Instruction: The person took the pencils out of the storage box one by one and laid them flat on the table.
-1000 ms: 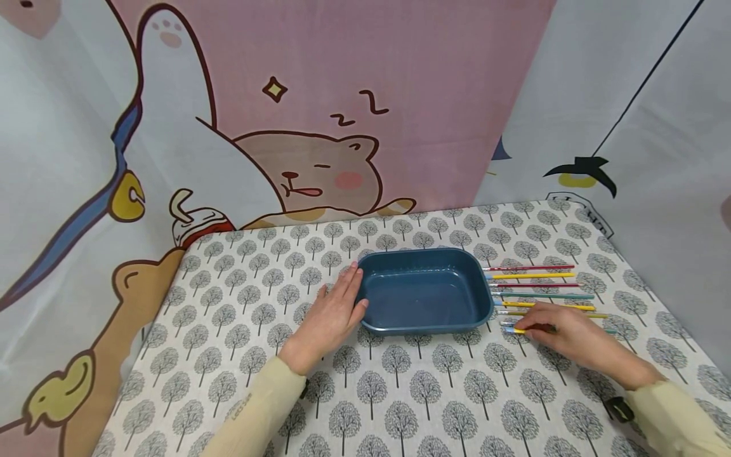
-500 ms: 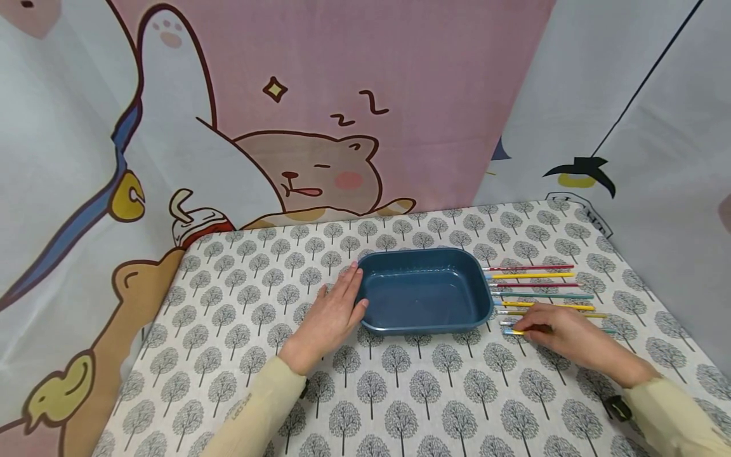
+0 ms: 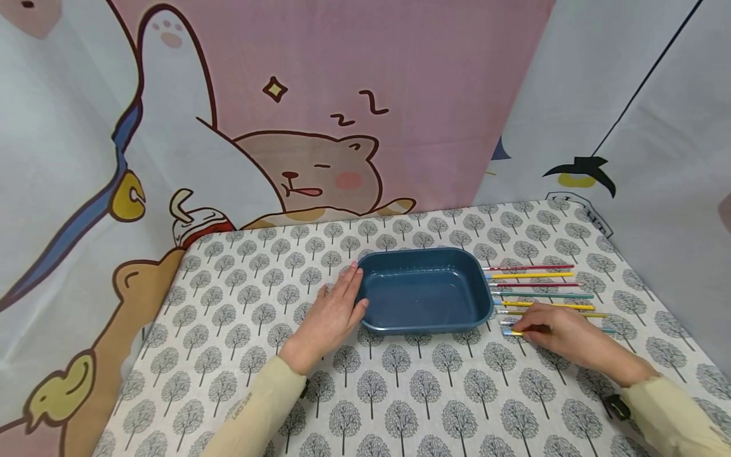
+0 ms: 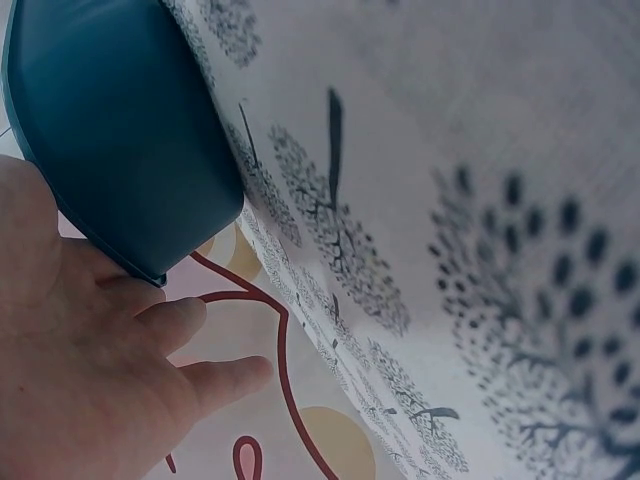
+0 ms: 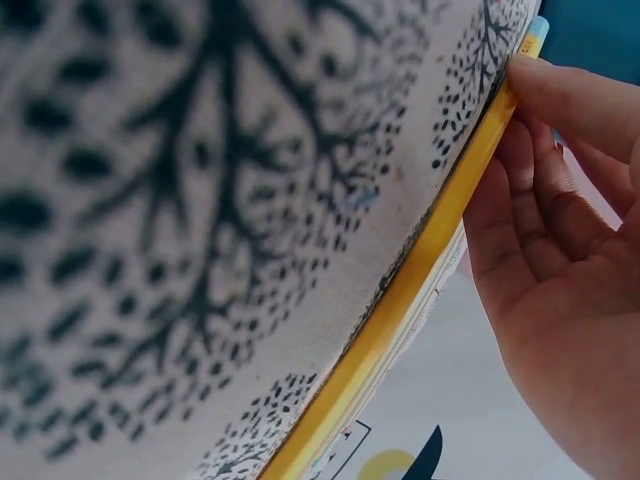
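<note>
A dark blue rectangular tray (image 3: 425, 298) stands in the middle of the patterned cloth. My left hand (image 3: 334, 311) rests against its left end with the fingers extended; in the left wrist view that hand (image 4: 110, 340) touches the tray wall (image 4: 130, 130). Right of the tray, my right hand (image 3: 565, 333) pinches a yellow pencil (image 3: 516, 333) near its light blue end, low over the cloth. The right wrist view shows the thumb and fingers on this pencil (image 5: 400, 290). Beneath or behind the hand, other pencils are partly hidden.
Several thin sticks lie side by side beyond the right hand, among them a red one (image 3: 537, 267), a yellow pencil (image 3: 533, 275) and a green one (image 3: 548, 295). Their left ends lie close to the tray. A cartoon curtain (image 3: 445, 95) hangs behind the table.
The right hand has shifted very slightly, and the pinched pencil's visible end has tilted a little. The left hand and the tray stay where they were.
</note>
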The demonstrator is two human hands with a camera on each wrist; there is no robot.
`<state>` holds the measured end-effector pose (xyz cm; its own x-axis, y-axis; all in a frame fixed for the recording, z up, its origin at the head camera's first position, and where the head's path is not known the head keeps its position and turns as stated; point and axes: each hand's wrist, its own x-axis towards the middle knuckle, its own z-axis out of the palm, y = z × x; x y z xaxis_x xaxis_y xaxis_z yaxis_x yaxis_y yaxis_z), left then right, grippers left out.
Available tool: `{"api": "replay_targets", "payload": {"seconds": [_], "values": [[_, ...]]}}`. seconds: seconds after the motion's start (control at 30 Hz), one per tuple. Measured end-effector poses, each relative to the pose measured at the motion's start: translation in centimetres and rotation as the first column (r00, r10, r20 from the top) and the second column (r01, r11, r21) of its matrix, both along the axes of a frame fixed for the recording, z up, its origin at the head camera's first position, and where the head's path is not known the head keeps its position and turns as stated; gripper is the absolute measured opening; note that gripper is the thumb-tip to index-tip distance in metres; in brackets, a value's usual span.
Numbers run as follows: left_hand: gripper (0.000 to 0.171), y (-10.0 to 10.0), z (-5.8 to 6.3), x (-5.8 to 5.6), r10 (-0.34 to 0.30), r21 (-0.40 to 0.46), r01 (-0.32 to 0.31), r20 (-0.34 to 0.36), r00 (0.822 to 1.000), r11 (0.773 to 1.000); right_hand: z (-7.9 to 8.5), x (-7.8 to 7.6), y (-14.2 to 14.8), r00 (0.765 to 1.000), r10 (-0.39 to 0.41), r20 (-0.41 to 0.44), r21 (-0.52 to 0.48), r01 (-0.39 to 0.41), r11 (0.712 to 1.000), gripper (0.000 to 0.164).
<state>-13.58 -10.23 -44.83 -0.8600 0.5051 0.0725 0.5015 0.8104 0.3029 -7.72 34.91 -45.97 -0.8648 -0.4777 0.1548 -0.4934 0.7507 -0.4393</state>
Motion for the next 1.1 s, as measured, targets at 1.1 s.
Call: {"api": "replay_targets", "payload": {"seconds": [1.1], "values": [[0.067, 0.2, 0.1, -0.1, -0.006, -0.017, 0.006, -0.006, 1.0, 1.0, 1.5, 0.7, -0.1, 0.992, -0.094, 0.085, -0.037, 0.098, 0.995, 0.022]]}}
